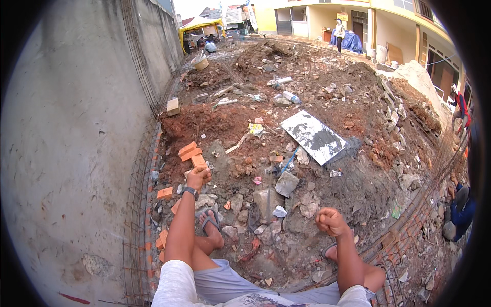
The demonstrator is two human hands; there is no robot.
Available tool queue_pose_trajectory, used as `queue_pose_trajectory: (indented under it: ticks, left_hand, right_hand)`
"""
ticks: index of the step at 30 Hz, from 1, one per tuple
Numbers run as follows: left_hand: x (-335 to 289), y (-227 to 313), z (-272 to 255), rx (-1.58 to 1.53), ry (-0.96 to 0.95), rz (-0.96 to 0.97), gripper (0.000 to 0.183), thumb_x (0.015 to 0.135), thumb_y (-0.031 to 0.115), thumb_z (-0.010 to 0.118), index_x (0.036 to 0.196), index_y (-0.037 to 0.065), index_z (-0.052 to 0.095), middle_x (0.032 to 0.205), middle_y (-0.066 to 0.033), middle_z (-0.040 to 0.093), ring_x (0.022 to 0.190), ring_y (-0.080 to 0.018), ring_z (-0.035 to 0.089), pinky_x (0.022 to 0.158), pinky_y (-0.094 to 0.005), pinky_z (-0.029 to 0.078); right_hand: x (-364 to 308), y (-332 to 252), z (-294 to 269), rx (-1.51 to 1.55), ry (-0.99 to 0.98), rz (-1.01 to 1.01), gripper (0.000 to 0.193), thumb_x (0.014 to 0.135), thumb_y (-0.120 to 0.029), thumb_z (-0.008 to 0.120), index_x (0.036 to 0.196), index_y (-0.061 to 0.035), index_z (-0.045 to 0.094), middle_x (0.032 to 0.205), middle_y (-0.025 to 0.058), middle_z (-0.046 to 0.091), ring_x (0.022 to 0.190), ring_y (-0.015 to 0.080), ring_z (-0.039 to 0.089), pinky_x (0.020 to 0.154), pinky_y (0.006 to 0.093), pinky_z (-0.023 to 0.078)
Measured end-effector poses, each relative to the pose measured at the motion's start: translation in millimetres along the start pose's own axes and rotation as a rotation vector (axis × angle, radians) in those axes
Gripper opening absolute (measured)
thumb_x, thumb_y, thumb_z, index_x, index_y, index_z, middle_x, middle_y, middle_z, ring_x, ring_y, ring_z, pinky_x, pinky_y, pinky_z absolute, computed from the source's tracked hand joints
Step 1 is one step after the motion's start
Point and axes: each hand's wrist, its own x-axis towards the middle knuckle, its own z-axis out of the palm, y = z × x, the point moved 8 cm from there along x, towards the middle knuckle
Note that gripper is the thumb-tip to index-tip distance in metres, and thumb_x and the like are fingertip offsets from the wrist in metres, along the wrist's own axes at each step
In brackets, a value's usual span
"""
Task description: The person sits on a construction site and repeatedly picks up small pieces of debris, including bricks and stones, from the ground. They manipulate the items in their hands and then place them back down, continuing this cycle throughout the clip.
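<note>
My left hand [198, 177], with a dark watch on the wrist, is raised with its fingers curled closed and nothing showing in it. Just beyond it in this view lie several orange bricks [190, 151]; I cannot tell that it touches them. My right hand [331, 222] makes a fist above the rubble, also with nothing visible in it. Between and beyond the hands are a grey stone block [287, 183], a blue rod [290, 160] and a white board [313, 137] smeared with wet grey mortar. My forearms extend over my bent legs.
A concrete wall [76, 128] rises on the left, with a rebar cage [134, 204] along its foot. More rebar [404, 230] runs along the right. Broken stone and soil cover the uneven ground. A person in blue [463, 212] is at the right edge; another person [339, 35] stands far off.
</note>
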Motion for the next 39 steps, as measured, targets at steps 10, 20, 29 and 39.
queue_pose_trajectory:
  ticks: [10,20,29,39]
  left_hand:
    - [3.7,1.0,13.7,-0.053,-0.031,-0.016,0.013,0.097,0.005,0.072,0.106,0.002,0.063,0.091,-0.0072,0.07,0.078,-0.0169,0.072,0.068,-0.029,0.066]
    - [-7.0,-19.3,20.8,0.077,-0.291,-0.185,0.02,0.093,0.011,0.079,0.107,0.005,0.065,0.093,-0.0037,0.071,0.081,-0.0153,0.071,0.073,-0.0313,0.064]
    - [0.7,-14.4,-16.9,-0.005,-0.054,-0.097,0.014,0.095,0.011,0.077,0.101,0.007,0.066,0.088,-0.0036,0.071,0.077,-0.0147,0.072,0.071,-0.0302,0.065]
    - [-3.7,1.8,6.0,-0.15,-0.135,-0.032,0.016,0.094,0.01,0.078,0.102,0.005,0.065,0.088,-0.0045,0.072,0.076,-0.0137,0.072,0.07,-0.0279,0.065]
  right_hand:
    - [11.7,51.5,4.1,-0.833,-0.132,0.191,0.023,0.102,-0.024,0.069,0.111,-0.0032,0.071,0.084,-0.0005,0.069,0.074,0.017,0.064,0.068,0.0368,0.051]
    - [-14.7,-24.6,-78.2,-0.785,0.836,-0.198,0.027,0.103,-0.027,0.068,0.102,-0.0001,0.068,0.082,0.0005,0.066,0.073,0.0112,0.06,0.064,0.0259,0.045]
    - [0.1,-19.8,-31.3,0.153,0.08,-0.09,0.026,0.101,-0.024,0.07,0.103,0.0016,0.07,0.085,0.0012,0.07,0.077,0.0137,0.064,0.069,0.0299,0.05]
    - [-13.4,19.5,-32.6,-0.656,-0.133,0.264,0.021,0.1,-0.023,0.069,0.103,-0.0021,0.072,0.079,-0.0009,0.068,0.07,0.0146,0.062,0.062,0.0303,0.048]
